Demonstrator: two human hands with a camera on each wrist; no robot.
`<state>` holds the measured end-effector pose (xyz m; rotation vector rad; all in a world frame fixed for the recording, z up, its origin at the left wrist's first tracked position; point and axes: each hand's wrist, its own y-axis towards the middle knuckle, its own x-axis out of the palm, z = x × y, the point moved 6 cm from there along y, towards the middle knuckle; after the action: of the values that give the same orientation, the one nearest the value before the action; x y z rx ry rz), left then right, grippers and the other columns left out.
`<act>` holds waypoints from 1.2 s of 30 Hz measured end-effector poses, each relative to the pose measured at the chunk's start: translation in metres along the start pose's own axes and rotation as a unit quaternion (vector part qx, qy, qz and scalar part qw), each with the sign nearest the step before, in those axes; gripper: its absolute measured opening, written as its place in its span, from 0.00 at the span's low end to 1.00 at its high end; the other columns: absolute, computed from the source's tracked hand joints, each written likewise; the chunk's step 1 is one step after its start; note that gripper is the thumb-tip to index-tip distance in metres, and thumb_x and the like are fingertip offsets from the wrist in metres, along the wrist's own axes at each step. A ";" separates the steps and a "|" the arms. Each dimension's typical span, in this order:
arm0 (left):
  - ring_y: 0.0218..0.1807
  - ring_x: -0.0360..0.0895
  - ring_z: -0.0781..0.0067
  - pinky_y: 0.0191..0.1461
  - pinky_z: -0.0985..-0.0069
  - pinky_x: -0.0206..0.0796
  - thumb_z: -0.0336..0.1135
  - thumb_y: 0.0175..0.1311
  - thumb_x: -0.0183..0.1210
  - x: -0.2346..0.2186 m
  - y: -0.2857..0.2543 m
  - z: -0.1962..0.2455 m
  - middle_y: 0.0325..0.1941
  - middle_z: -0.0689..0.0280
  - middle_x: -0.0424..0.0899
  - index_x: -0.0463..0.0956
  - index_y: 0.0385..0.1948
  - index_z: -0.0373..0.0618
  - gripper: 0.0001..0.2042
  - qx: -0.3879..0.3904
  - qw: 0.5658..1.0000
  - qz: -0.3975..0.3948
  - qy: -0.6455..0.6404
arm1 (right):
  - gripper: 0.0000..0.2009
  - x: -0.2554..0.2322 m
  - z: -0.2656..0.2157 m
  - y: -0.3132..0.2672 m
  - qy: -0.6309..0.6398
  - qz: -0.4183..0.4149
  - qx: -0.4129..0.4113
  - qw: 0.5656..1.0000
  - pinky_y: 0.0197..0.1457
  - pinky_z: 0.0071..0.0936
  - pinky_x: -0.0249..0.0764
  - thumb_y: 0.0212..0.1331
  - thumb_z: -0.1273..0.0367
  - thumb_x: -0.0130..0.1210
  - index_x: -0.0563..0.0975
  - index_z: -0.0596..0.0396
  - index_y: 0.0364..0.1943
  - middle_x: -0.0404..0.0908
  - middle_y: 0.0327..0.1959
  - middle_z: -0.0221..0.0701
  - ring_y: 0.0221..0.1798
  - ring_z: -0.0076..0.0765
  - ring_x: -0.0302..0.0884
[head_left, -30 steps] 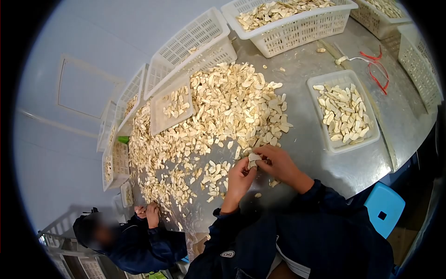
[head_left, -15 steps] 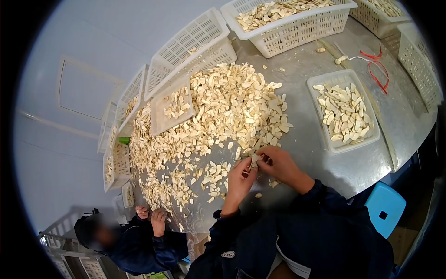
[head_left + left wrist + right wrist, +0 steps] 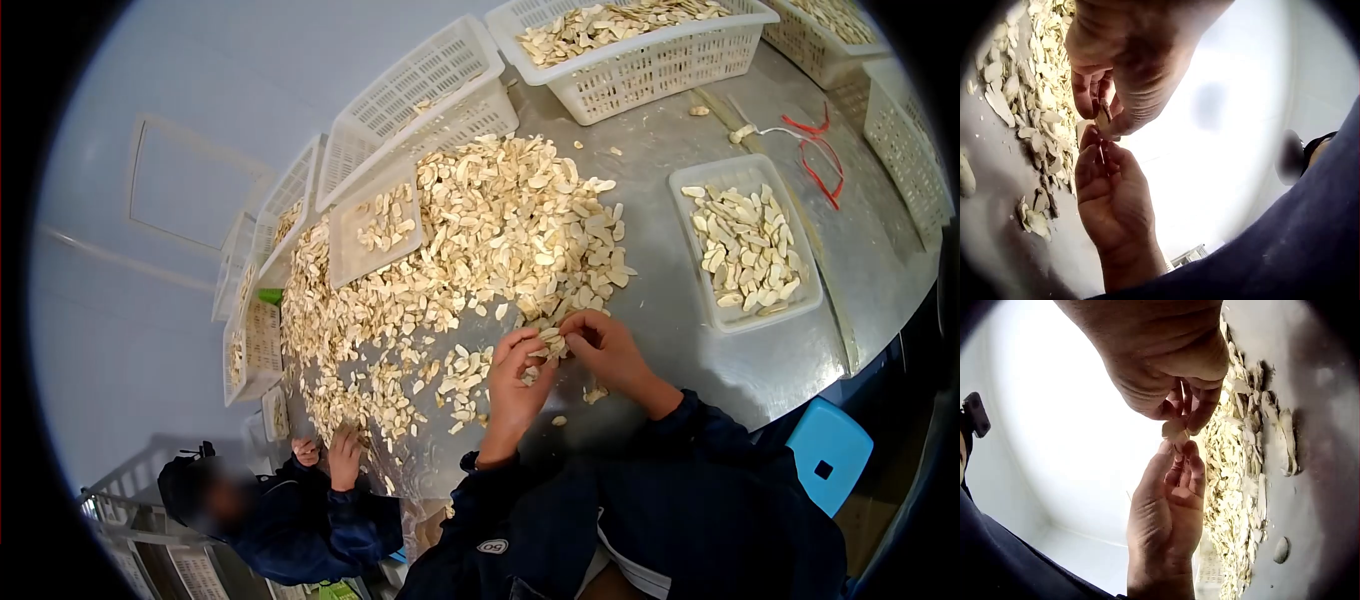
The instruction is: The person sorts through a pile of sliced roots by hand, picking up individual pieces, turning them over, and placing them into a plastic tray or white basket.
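Observation:
Pale, thin dried slices with darker edges lie in a big pile (image 3: 500, 220) on the metal table. Just over the pile's near edge, my left hand (image 3: 517, 395) and right hand (image 3: 612, 358) meet at the fingertips. Between them is a small cluster of slices (image 3: 549, 343). In the left wrist view, a slice (image 3: 1104, 116) sits between the thumb and fingers of my left hand (image 3: 1141, 62). The right wrist view shows my right hand (image 3: 1172, 356) pinching a slice (image 3: 1174, 428) from above, with the left fingertips right beneath it.
A white tray (image 3: 680, 195) of slices stands at right, and a shallow tray (image 3: 345, 262) rests on the pile. White slotted baskets (image 3: 660, 80) line the far edge. Red string (image 3: 822, 165) lies at far right. Another person's hands (image 3: 343, 460) work at lower left.
The single pale slice between my hands has given way to several slices at the fingertips. My left fingers have spread a little. The other person's hands have moved slightly.

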<state>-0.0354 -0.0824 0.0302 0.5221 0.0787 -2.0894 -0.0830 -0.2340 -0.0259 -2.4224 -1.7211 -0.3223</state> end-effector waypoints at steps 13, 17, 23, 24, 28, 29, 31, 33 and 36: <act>0.55 0.79 0.60 0.59 0.69 0.73 0.20 0.55 0.67 0.000 0.001 0.034 0.57 0.54 0.76 0.79 0.36 0.38 0.09 0.098 0.984 0.044 0.144 | 0.19 0.005 -0.004 0.000 0.182 -0.027 0.099 0.978 0.43 0.17 0.76 0.66 0.71 0.59 0.72 0.55 0.59 0.81 0.45 0.26 0.43 0.18 0.78; 0.57 0.79 0.54 0.60 0.66 0.72 0.20 0.53 0.68 0.003 0.000 0.044 0.58 0.52 0.77 0.79 0.34 0.39 0.09 0.141 0.972 0.047 0.180 | 0.20 0.005 -0.014 -0.005 0.173 -0.094 0.177 0.964 0.43 0.16 0.75 0.67 0.70 0.58 0.72 0.54 0.62 0.81 0.44 0.25 0.42 0.17 0.78; 0.59 0.77 0.52 0.62 0.63 0.71 0.20 0.51 0.68 0.003 -0.002 0.051 0.57 0.51 0.78 0.79 0.32 0.39 0.09 0.159 0.970 0.049 0.176 | 0.17 0.010 -0.011 -0.005 0.262 -0.132 0.187 0.938 0.37 0.14 0.72 0.69 0.68 0.56 0.73 0.56 0.59 0.80 0.40 0.24 0.37 0.13 0.75; 0.59 0.77 0.52 0.62 0.63 0.70 0.20 0.51 0.68 0.003 -0.002 0.052 0.57 0.51 0.78 0.79 0.32 0.39 0.09 0.156 0.973 0.045 0.166 | 0.16 0.011 -0.009 -0.005 0.273 -0.135 0.187 0.934 0.36 0.13 0.72 0.69 0.68 0.56 0.73 0.56 0.59 0.80 0.39 0.23 0.36 0.13 0.75; 0.58 0.78 0.53 0.61 0.63 0.70 0.20 0.52 0.68 0.003 -0.002 0.056 0.57 0.52 0.79 0.78 0.31 0.39 0.08 0.157 0.975 0.038 0.155 | 0.14 0.012 -0.006 -0.006 0.295 -0.147 0.185 0.926 0.34 0.11 0.70 0.69 0.67 0.57 0.75 0.54 0.55 0.79 0.36 0.22 0.33 0.13 0.74; 0.58 0.78 0.53 0.61 0.63 0.71 0.20 0.52 0.68 0.003 -0.003 0.056 0.57 0.52 0.79 0.78 0.31 0.39 0.08 0.161 0.973 0.038 0.159 | 0.13 0.012 -0.006 -0.006 0.295 -0.150 0.184 0.925 0.34 0.11 0.70 0.69 0.67 0.58 0.75 0.54 0.54 0.79 0.35 0.22 0.32 0.12 0.74; 0.57 0.78 0.54 0.60 0.64 0.71 0.20 0.53 0.68 0.005 -0.003 0.054 0.57 0.53 0.79 0.78 0.31 0.39 0.08 0.156 0.974 0.041 0.157 | 0.12 0.013 -0.002 -0.006 0.291 -0.155 0.185 0.926 0.33 0.10 0.69 0.69 0.67 0.58 0.76 0.53 0.53 0.78 0.34 0.21 0.32 0.12 0.74; 0.56 0.79 0.55 0.59 0.65 0.72 0.20 0.53 0.68 0.005 -0.004 0.053 0.57 0.53 0.79 0.77 0.31 0.39 0.08 0.151 0.976 0.042 0.152 | 0.11 0.013 -0.001 -0.006 0.284 -0.157 0.182 0.928 0.33 0.10 0.68 0.68 0.67 0.59 0.76 0.52 0.52 0.78 0.34 0.20 0.32 0.12 0.74; 0.55 0.79 0.57 0.58 0.67 0.72 0.20 0.53 0.68 0.005 -0.004 0.052 0.57 0.53 0.79 0.77 0.32 0.39 0.09 0.145 0.978 0.039 0.143 | 0.11 0.013 -0.003 -0.006 0.276 -0.156 0.174 0.932 0.32 0.10 0.67 0.68 0.67 0.59 0.76 0.51 0.50 0.78 0.34 0.19 0.32 0.12 0.74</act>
<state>-0.0584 -0.0978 0.0746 0.9856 -0.0800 -1.9466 -0.0848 -0.2209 -0.0192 -1.6045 -1.7049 -0.6095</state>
